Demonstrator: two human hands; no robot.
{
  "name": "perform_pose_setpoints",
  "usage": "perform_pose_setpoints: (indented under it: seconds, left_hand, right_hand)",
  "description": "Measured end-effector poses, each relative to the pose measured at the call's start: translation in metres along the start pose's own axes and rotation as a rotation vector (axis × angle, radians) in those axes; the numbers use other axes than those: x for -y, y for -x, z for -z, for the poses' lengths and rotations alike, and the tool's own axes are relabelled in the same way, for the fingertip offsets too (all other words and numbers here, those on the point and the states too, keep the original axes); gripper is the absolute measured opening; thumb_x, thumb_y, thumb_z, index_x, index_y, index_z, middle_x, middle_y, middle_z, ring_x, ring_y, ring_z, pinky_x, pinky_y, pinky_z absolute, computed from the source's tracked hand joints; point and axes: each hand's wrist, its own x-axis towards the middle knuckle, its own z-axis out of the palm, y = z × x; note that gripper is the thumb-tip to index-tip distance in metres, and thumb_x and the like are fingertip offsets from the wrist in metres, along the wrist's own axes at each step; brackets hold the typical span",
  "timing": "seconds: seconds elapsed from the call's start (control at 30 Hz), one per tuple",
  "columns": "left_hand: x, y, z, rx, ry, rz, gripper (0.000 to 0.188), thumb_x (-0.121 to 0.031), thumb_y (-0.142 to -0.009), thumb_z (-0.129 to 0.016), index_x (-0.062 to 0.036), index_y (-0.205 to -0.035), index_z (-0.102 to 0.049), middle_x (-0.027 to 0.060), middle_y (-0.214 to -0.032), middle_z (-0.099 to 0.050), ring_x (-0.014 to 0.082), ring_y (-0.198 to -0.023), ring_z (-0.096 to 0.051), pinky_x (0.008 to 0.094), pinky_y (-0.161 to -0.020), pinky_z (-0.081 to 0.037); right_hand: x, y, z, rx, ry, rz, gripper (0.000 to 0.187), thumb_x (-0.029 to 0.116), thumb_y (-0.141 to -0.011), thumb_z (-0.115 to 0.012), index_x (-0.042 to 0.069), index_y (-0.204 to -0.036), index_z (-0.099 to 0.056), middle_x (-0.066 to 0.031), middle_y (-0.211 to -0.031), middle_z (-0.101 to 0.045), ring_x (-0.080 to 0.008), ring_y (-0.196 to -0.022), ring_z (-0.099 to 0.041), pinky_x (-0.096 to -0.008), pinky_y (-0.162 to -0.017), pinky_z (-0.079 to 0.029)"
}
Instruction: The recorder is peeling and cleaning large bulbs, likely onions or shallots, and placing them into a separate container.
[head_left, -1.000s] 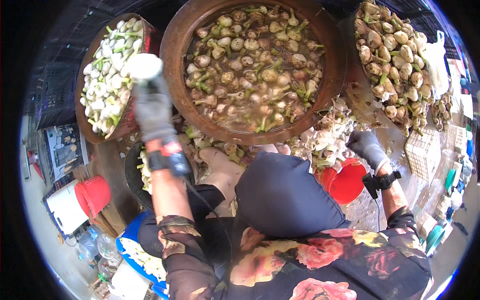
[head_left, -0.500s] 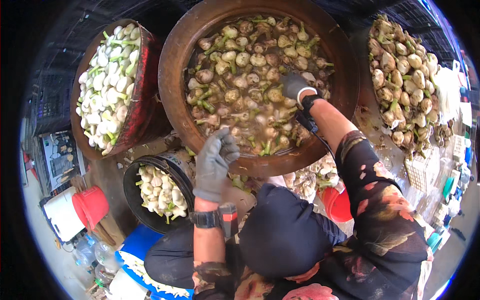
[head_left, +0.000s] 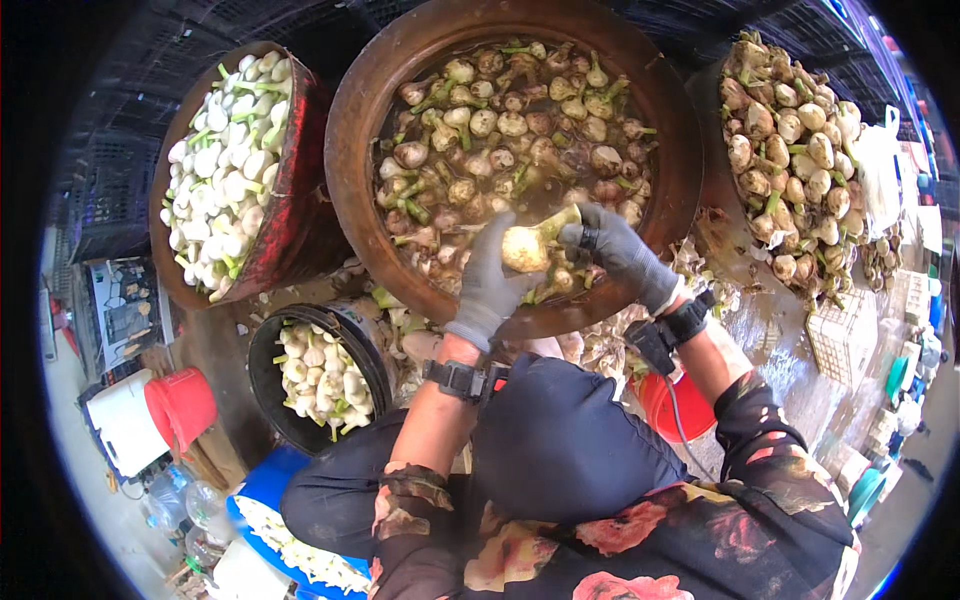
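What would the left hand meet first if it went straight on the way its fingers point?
Beyond the bulb it holds, the left hand would probably meet floating bulbs in the brown tub, though its height above the water is unclear.

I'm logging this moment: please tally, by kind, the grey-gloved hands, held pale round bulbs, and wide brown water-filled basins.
Grey-gloved left hand and right hand: 2
Held pale round bulb with green stem: 1
Wide round brown basin: 1
Total: 4
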Motion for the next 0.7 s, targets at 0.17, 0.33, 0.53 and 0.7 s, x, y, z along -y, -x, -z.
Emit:
perform_pose_setpoints:
  seconds: [0.17,0.33,0.53,0.7]
  left_hand:
    - [-0.025,0.011,-0.008,0.018,-0.074,0.067,0.071,-0.016,-0.053,-0.075,-0.0035,-0.114,-0.042,0.0147,-0.111,-0.047,0.0270,-0.104,-0.044,0.0330,-0.089,-0.036]
    - [-0.015,0.019,0.000,0.032,0.168,0.169,0.066,-0.016,-0.054,-0.075,-0.0039,-0.111,-0.045,0.0114,-0.106,-0.051,0.0209,-0.098,-0.049,0.0302,-0.083,-0.040]
    - [-0.014,0.018,0.006,0.110,0.720,0.302,0.055,-0.022,-0.063,-0.071,-0.0030,-0.109,-0.047,0.0047,-0.096,-0.055,0.0109,-0.083,-0.054,0.0258,-0.069,-0.046]
    - [-0.009,0.018,0.014,0.129,1.283,0.704,0.052,-0.044,-0.079,-0.051,-0.0035,-0.111,-0.046,0.0038,-0.094,-0.057,0.0125,-0.082,-0.055,0.0245,-0.067,-0.048]
  right_hand:
    - [-0.029,0.000,-0.019,-0.140,0.023,-0.098,0.026,0.027,-0.075,-0.063,0.003,-0.070,-0.055,0.0029,-0.051,-0.047,-0.0036,-0.041,-0.038,-0.0220,-0.036,-0.027]
    - [-0.016,0.008,-0.031,-0.113,-0.104,-0.101,0.018,0.017,-0.076,-0.061,0.003,-0.068,-0.055,0.0007,-0.048,-0.048,-0.0058,-0.039,-0.042,-0.0196,-0.036,-0.032]
    - [-0.017,0.011,-0.020,-0.039,-0.235,-0.075,0.010,0.009,-0.077,-0.058,0.003,-0.069,-0.055,0.0000,-0.053,-0.050,-0.0063,-0.039,-0.043,-0.0183,-0.036,-0.032]
    - [-0.027,0.010,-0.018,-0.064,0.071,0.097,0.005,0.007,-0.077,-0.058,0.002,-0.077,-0.057,0.0010,-0.063,-0.054,-0.0035,-0.049,-0.046,-0.0174,-0.044,-0.035]
